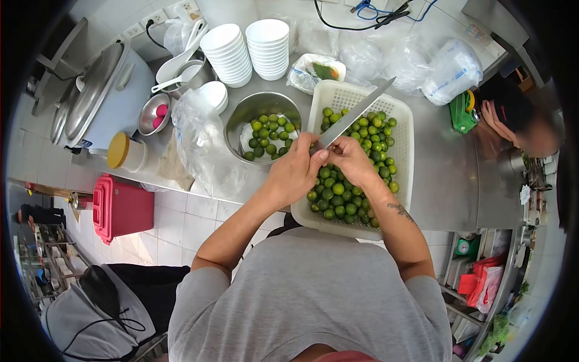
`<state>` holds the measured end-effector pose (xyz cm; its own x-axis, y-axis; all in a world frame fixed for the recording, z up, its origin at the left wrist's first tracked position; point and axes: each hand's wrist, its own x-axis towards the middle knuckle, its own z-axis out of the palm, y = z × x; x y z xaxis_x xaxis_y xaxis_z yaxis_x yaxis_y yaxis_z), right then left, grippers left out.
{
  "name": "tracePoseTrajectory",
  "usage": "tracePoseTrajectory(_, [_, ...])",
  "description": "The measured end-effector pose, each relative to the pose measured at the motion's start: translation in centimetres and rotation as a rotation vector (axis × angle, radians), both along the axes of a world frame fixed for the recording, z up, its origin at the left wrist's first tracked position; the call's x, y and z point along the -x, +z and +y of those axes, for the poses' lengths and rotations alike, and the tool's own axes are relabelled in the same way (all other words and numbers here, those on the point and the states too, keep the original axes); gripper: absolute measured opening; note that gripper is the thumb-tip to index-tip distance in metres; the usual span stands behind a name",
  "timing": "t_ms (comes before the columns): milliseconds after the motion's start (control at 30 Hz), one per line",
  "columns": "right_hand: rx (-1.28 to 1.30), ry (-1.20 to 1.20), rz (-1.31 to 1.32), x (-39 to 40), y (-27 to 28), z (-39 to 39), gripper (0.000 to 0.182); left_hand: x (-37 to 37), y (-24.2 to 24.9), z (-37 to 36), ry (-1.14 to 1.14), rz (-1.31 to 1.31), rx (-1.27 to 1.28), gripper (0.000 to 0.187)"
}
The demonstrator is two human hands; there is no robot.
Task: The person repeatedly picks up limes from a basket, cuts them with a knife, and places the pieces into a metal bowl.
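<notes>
A large kitchen knife (360, 112) points up and to the right, its blade above a white perforated basket (403, 202) of green limes (338, 189). The knife's handle is hidden in my left hand (297, 169), whose fingers are closed around it. Close against the base of the blade, my right hand (350, 158) is pinched shut, its fingertips meeting my left thumb. What the right fingers hold, if anything, is hidden. To the left of my hands stands a steel bowl (237, 123) with more limes on a whitish lining.
Stacks of white bowls (268, 48), a food tray (303, 73) and plastic bags (416, 57) line the back of the steel counter (443, 175). A large lidded pot (129, 90) and yellow-lidded tub (120, 151) stand left. A red cooler (123, 208) is on the floor. Another person (506, 114) is at right.
</notes>
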<state>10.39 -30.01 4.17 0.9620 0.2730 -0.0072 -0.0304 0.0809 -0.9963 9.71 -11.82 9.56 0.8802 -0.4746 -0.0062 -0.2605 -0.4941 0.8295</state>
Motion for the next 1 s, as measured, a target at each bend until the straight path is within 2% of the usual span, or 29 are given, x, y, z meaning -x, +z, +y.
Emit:
tracePoseTrajectory(133, [-0.007,-0.016,0.015,-0.3,0.5,-0.3,0.025,-0.6,-0.3,0.3,-0.025,-0.111,0.118,0.035])
tracePoseTrajectory(200, [0.031,-0.094,0.006,-0.8,0.9,-0.7,0.027,-0.7,0.4,1.0,0.049,-0.107,0.044,0.037])
tracePoseTrajectory(333, [0.861,-0.095,-0.382,-1.3,-1.2,-2.4,0.030,-1.7,0.3,3.0,0.210,-0.086,-0.015,0.043])
tracePoseTrajectory(367, [0.928,-0.122,-0.480,-1.1,-2.1,-1.8,0.032,-1.9,0.2,3.4,0.240,-0.093,0.014,0.045])
tracePoseTrajectory(500, [1.054,-0.064,-0.444,-1.2,-4.0,0.5,0.023,-2.3,0.4,3.7,0.276,-0.093,0.123,0.050])
tracePoseTrajectory(600, [0.999,-0.077,-0.399,-1.1,-3.5,0.5,0.028,-1.6,1.2,3.5,0.229,0.032,0.168,0.051])
tracePoseTrajectory(700, [0.669,-0.140,-0.197,-1.3,-1.7,-0.3,0.031,-1.0,1.3,3.0,0.148,0.073,0.201,0.048])
tracePoseTrajectory(800, [-0.095,-0.119,0.160,-1.8,0.1,-1.7,0.032,-0.5,1.1,2.5,0.078,0.093,0.196,0.048])
tracePoseTrajectory(833, [-0.235,-0.120,0.126,-1.8,0.4,-1.8,0.030,-0.4,0.8,2.2,0.062,0.068,0.186,0.048])
tracePoseTrajectory(933, [-0.348,-0.177,0.164,-1.6,1.3,-1.9,0.030,-0.3,-0.4,1.4,0.025,-0.084,0.157,0.049])
tracePoseTrajectory(1000, [-0.336,-0.182,0.117,-1.8,1.0,-2.1,0.030,-0.3,-0.4,1.2,0.005,-0.006,0.078,0.050])
